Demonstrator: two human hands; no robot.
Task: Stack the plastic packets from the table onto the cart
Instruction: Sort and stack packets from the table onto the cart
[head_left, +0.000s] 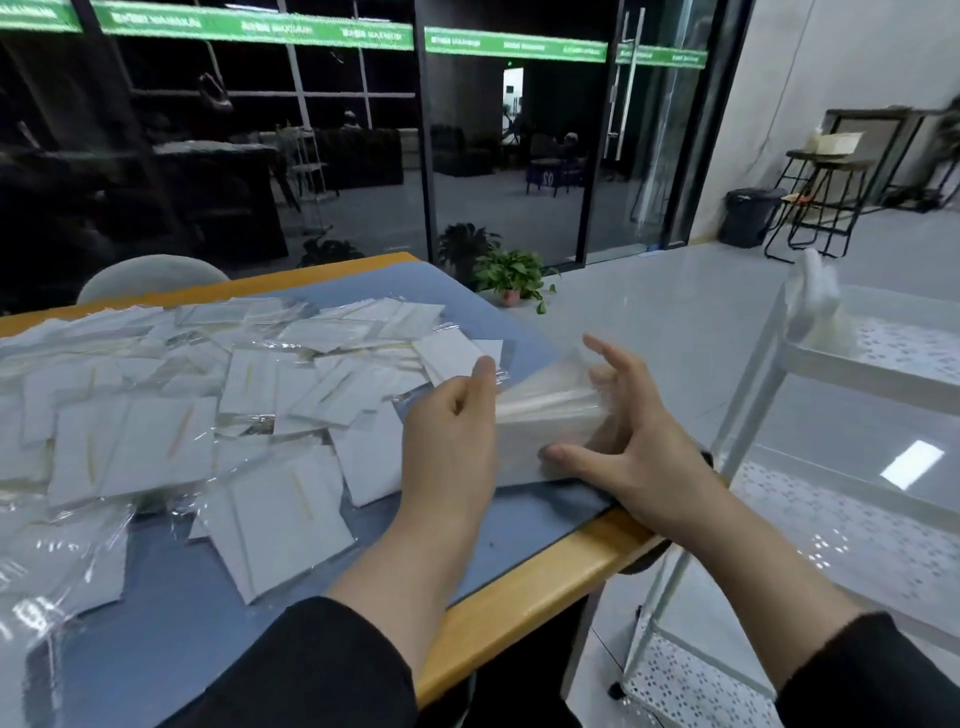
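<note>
1. Fingers (485, 371) of the left hand (449, 436) curl onto the left edge of a small stack of packets (550, 421), with the thumb up along its top, so this hand grips the stack.
2. Loose plastic packets (171, 410) lie scattered and overlapping across the blue mat (208, 618) to the left of that hand, each a white card in a clear sleeve; several show a thin yellowish stick inside.
3. Between the two hands, the gripped stack stands on its lower edge on the mat, near the right edge of the table (540, 582).
4. On the stack's right side, the right hand (639, 452) has its fingers spread and only slightly bent, the thumb pressing the stack's lower front; the fingertips are at or just beside the clear plastic.
5. Farther right, beside the table, stands the white cart (810, 358) with perforated shelves.
6. Black sleeves (332, 670) cover both forearms.
</note>
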